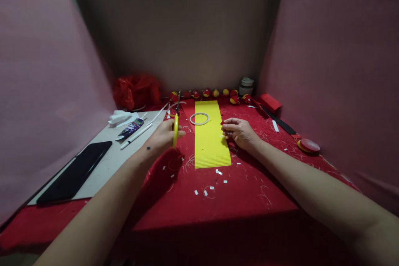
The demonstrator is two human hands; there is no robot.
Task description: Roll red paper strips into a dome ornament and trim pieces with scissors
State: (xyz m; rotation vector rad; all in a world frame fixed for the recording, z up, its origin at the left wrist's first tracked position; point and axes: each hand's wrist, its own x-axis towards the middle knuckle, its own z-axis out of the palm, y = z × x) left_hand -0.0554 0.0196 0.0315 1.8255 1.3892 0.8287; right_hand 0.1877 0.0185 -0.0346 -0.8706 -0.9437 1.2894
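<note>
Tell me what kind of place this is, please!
It looks like a little craft table, maybe in a small workshop. The clues are the yellow-handled scissors in the left hand, the ridged yellow sheet and the little white scraps.

Right now it's one pair of yellow-handled scissors (176, 131), one small red piece (222, 123), one yellow ridged sheet (210, 145), one thin white ring (191, 120), one slim white pen (136, 136), at least eight small red-and-yellow figures (206, 92)!

Black flat device (75, 171) lying on gray board (104, 174) at left, crumpled white tissue (122, 117) on its far end, red plastic bag (136, 91) behind, lidded jar (246, 86) back right.
</note>
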